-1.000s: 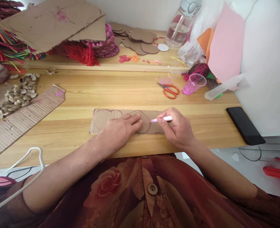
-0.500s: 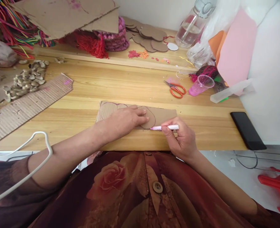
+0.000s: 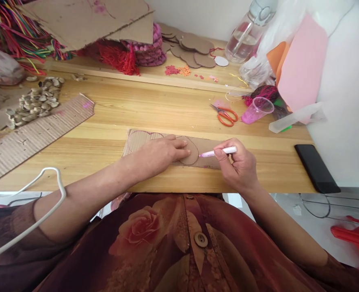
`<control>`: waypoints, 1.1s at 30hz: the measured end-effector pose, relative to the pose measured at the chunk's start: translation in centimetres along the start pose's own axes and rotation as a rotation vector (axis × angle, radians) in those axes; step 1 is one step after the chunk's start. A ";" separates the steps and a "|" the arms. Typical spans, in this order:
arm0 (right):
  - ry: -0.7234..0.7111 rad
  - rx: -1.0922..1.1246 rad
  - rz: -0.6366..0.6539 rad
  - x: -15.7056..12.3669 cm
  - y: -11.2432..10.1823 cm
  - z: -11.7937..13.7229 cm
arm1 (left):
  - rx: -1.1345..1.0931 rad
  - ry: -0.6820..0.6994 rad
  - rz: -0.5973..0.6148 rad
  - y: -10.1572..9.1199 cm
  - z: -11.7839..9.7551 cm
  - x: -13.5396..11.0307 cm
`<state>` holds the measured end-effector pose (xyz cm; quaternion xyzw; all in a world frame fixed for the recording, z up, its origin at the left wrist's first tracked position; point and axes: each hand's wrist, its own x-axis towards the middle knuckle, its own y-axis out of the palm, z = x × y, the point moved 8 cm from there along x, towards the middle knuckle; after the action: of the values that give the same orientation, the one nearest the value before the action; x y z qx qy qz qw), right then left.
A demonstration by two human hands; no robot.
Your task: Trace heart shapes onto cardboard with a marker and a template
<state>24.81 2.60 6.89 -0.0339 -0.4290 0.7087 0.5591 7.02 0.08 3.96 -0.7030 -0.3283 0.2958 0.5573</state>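
My left hand lies flat with fingers stretched out, pressing on a cardboard piece near the table's front edge. Under those fingers is a rounded cardboard shape, partly covered by the hand; I cannot tell whether it is a cut-out or only a drawn outline. The larger cardboard strip beneath carries another curved purple outline at its left end. Between thumb and fingers, my right hand grips a white marker with a pinkish-purple tip. That tip is at the right side of the rounded shape.
Orange-handled scissors and a plastic cup with pink in it lie beyond my right hand. A black phone is at the right edge. Shells and a long corrugated strip are at left. Cardboard cut-outs sit on the back ledge.
My right hand has moved up and slightly right, carrying the marker tip from the lower edge of the rounded shape to its right side. My left hand has stayed in place.
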 end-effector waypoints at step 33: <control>0.288 -0.526 -0.174 12.8 -11.6 -13.7 | -0.032 -0.097 0.060 1.0 0.4 0.0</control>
<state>36.11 21.01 11.29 -0.2408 -0.5153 0.5105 0.6448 6.85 0.09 2.88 -0.7061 -0.3383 0.3410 0.5203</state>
